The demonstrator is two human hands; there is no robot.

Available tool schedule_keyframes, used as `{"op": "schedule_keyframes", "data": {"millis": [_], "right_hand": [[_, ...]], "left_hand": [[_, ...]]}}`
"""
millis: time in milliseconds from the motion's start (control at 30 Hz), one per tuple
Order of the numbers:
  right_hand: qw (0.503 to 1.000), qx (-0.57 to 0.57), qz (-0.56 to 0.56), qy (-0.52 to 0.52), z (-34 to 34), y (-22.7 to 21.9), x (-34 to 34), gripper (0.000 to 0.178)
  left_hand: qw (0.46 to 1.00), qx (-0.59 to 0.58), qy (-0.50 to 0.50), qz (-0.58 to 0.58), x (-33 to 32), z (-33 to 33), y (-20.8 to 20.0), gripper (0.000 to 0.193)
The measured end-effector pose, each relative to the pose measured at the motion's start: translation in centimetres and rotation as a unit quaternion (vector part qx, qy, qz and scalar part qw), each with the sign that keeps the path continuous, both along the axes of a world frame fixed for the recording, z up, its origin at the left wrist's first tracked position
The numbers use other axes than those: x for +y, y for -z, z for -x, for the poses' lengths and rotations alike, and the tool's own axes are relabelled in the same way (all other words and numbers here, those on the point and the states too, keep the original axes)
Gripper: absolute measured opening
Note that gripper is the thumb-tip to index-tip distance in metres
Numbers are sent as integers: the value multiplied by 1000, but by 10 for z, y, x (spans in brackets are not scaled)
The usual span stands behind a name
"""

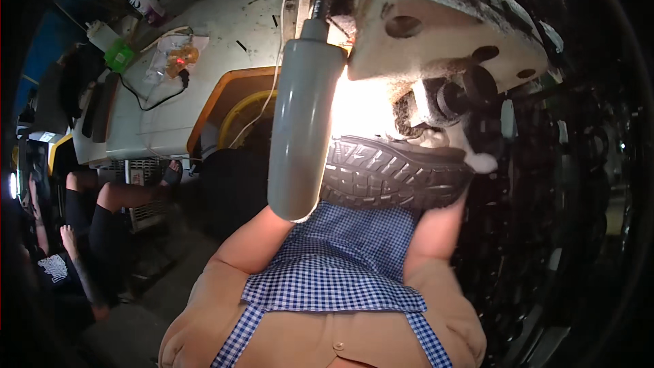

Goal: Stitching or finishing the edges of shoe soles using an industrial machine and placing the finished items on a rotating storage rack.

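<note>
A black shoe (398, 174) with a deeply treaded sole is held up at the machine, its sole turned toward me. My right hand (482, 162) grips its right end; a whitish covered fingertip shows there, and the rest is mostly behind the shoe. My left forearm (262, 238) reaches up behind the grey cylindrical lamp shade (306, 123), which hides the left hand and its fingers. Just above the shoe, the machine's dark round spindle part (449, 99) sits under a worn pale housing (443, 41). Bright lamp light washes out the area left of the spindle.
On the left, a pale worktable (225, 34) with an orange edge carries a green-capped bottle (119, 56), a plastic bag (178, 58), a cable and a purple-white pack (145, 0). A seated person (82, 232) is at far left. Dark racks (558, 197) stand on the right.
</note>
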State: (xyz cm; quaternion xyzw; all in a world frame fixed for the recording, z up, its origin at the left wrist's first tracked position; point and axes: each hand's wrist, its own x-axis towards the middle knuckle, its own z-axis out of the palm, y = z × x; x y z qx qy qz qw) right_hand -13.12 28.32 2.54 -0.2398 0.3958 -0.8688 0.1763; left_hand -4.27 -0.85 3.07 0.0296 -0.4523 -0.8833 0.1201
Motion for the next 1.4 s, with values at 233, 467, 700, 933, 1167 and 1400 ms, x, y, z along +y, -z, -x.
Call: {"op": "schedule_keyframes", "data": {"millis": [233, 467, 700, 933, 1167, 1400], "right_hand": [[934, -98, 208, 272, -31, 123, 12, 70], [959, -56, 36, 274, -46, 47, -22, 66], [902, 128, -353, 213, -84, 30, -101, 64], [821, 319, -416, 226, -80, 35, -170, 71], [873, 251, -416, 45, -45, 6, -135, 87], [703, 410, -577, -74, -3, -84, -105, 76]], "left_hand": [[995, 14, -68, 68, 10, -13, 12, 34], [993, 24, -70, -87, -12, -9, 30, 36], [974, 6, 42, -221, -59, 14, 3, 43], [986, -30, -13, -164, -135, 5, 20, 43], [990, -82, -108, -40, -127, -19, 40, 20], [933, 114, 163, 300, -43, -3, -21, 74]]}}
